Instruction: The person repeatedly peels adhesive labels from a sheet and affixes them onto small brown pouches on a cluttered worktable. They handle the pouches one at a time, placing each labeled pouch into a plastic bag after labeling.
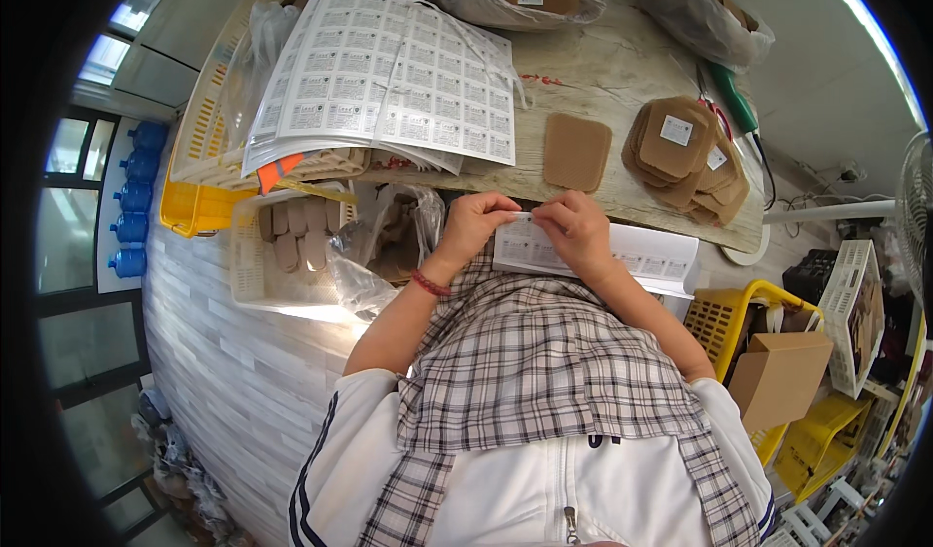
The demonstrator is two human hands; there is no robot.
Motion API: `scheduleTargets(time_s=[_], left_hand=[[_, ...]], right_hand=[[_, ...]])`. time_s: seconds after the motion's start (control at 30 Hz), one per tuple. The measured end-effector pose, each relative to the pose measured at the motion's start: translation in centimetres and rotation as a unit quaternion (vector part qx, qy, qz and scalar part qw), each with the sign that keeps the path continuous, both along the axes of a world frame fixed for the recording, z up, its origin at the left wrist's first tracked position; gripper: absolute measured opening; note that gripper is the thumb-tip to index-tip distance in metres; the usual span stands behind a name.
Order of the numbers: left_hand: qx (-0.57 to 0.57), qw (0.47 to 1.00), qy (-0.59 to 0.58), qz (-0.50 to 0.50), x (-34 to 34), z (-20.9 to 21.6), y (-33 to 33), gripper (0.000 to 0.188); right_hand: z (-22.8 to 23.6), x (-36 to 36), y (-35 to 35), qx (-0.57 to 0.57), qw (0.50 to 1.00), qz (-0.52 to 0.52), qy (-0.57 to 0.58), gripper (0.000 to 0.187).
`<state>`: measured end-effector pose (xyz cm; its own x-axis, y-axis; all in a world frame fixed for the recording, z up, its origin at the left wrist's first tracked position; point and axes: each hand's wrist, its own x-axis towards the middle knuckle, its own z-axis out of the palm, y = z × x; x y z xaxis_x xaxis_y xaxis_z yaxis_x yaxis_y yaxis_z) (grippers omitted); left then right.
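Note:
A sheet of white printed labels (649, 254) lies across my lap at the table's near edge. My left hand (474, 224) pinches the sheet's upper left corner between thumb and fingertips. Close beside it, my right hand (580, 232) is closed with its fingertips on the same top edge; whether a label is coming loose there is too small to tell. Just beyond my hands a single brown rounded-square pad (577, 153) lies flat on the table, with no label on its upper face. To its right is a loose pile of similar brown pads (649, 154), two showing white labels.
A thick stack of label sheets (389, 76) rests at the table's left, partly over a cream basket (209, 119). Plastic bags (457, 3) with brown pads stand at the back. Red scissors (714, 115) and a green-handled tool (731, 98) lie right. Yellow crates (714, 319) stand low right.

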<state>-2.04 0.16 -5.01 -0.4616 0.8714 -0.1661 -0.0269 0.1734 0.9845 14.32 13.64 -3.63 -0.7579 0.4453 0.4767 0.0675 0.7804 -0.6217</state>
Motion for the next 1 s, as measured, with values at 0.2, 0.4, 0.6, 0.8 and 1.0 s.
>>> scheduleTargets(time_s=[0.2, 0.4, 0.6, 0.8, 1.0], left_hand=[[-0.024, 0.999, -0.018, -0.017, -0.4, 0.6, 0.0, 0.015], [-0.112, 0.985, -0.079, -0.100, -2.1, 1.0, 0.1, 0.020], [-0.188, 0.968, -0.010, -0.165, -2.8, 1.9, 2.2, 0.022], [-0.206, 0.905, 0.277, -0.247, -1.8, 4.6, 4.8, 0.017], [-0.135, 0.878, 0.415, -0.197, -1.1, 2.9, 4.8, 0.010]], right_hand=[[0.1, -0.4, -0.2, 0.055, 0.998, 0.014, 0.037, 0.015], [0.1, 0.0, 0.0, -0.062, 0.993, 0.095, 0.046, 0.016], [-0.5, 0.1, 0.5, -0.128, 0.982, 0.131, 0.038, 0.016], [-0.4, 0.3, 0.8, -0.111, 0.982, 0.150, 0.031, 0.016], [1.5, 1.7, 0.5, -0.145, 0.975, 0.155, 0.063, 0.015]])
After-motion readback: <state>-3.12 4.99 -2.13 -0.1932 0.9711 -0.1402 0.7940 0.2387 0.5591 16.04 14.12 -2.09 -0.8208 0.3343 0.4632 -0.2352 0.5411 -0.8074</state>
